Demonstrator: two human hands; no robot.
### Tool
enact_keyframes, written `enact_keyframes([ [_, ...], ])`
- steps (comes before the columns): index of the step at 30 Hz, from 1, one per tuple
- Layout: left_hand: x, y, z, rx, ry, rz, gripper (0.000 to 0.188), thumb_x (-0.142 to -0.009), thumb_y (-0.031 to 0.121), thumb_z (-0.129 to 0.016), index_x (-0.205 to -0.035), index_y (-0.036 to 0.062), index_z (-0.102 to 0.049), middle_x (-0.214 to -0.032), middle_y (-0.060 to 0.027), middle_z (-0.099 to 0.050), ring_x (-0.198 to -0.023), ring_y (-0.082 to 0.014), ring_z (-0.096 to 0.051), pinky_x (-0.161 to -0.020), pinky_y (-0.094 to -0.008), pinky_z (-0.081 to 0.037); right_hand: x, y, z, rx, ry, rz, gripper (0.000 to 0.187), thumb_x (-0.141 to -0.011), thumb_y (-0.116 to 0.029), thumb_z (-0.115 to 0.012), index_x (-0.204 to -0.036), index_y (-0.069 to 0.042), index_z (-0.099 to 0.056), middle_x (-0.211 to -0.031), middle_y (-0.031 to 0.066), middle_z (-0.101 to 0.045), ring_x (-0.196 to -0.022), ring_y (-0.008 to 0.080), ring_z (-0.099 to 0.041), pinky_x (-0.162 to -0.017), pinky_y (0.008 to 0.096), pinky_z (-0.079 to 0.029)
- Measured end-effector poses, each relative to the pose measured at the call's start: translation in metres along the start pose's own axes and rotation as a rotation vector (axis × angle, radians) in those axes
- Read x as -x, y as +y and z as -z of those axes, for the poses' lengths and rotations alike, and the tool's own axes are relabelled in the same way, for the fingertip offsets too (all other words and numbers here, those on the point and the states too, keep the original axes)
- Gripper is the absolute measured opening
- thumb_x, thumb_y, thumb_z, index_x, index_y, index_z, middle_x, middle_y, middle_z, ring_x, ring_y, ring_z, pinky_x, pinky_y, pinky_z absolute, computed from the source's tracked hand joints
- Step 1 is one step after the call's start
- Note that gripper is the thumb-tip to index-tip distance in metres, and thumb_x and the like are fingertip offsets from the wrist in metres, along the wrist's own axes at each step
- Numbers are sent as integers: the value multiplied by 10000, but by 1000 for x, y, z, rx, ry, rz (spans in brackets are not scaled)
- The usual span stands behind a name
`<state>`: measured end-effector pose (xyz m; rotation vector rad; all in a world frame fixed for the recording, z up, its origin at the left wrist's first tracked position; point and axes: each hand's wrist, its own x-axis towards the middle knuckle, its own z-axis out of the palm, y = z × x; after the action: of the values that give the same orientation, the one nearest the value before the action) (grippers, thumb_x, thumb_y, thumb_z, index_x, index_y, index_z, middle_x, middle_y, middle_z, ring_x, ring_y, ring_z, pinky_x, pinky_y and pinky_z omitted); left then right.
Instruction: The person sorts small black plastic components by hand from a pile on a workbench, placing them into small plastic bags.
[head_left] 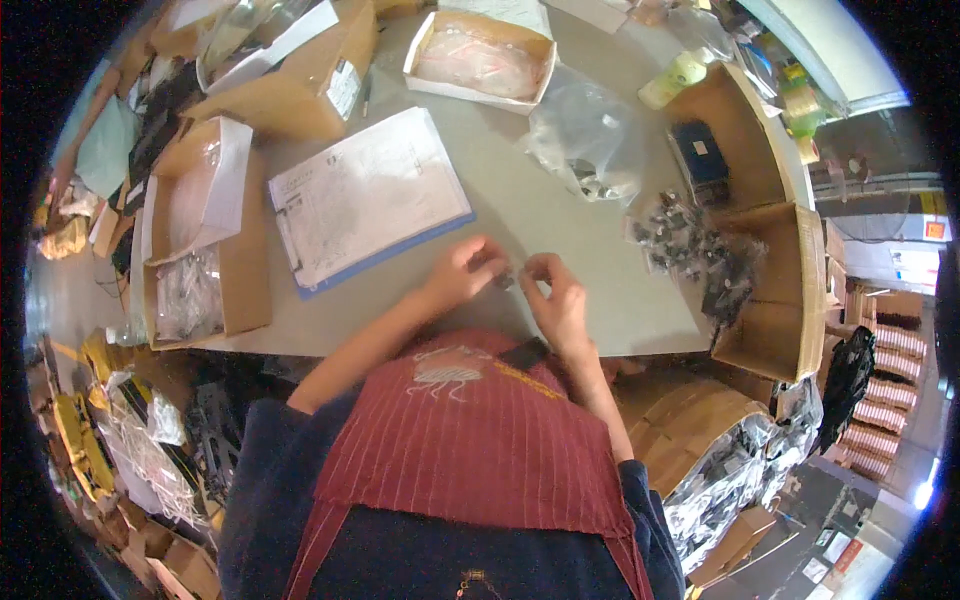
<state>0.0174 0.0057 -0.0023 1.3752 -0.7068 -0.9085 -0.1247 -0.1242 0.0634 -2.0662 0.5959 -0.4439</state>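
- Your left hand and right hand work close together over the bench, nearer to you than the clipboard and to its right.
- Your left fingers seem to pinch a small dark part, just off the clipboard's near right corner; your right fingers curl beside it, gripping what, if anything, I cannot tell.
- The step in hand looks like working this part between both hands; the next move likely calls for a light, steady pinch.
- Loose dark pieces lie well right of the clipboard.
- A clear plastic bag lies right of the clipboard, farther off.
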Motion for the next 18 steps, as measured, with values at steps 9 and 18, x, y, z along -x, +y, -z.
enact_keyframes([
  [9,15,0,-6,-394,114,-111,140,-896,112,-651,-994,16,-625,-958,-156,-668,-834,-295,-653,-778,-375,-522,1,12,-11,31,-163,-8,194,-894,-183,-677,-997,-23,-639,-935,198,-677,-847,388,-662,-726,451,-524],
  [18,-10,45,-9,-405,43,-202,77,-878,46,-637,-940,2,-623,-932,-118,-661,-858,-242,-669,-776,-354,-528,3,0,18,-14,-71,81,133,-905,-148,-619,-917,-16,-612,-839,204,-640,-789,405,-639,-698,441,-509],
])
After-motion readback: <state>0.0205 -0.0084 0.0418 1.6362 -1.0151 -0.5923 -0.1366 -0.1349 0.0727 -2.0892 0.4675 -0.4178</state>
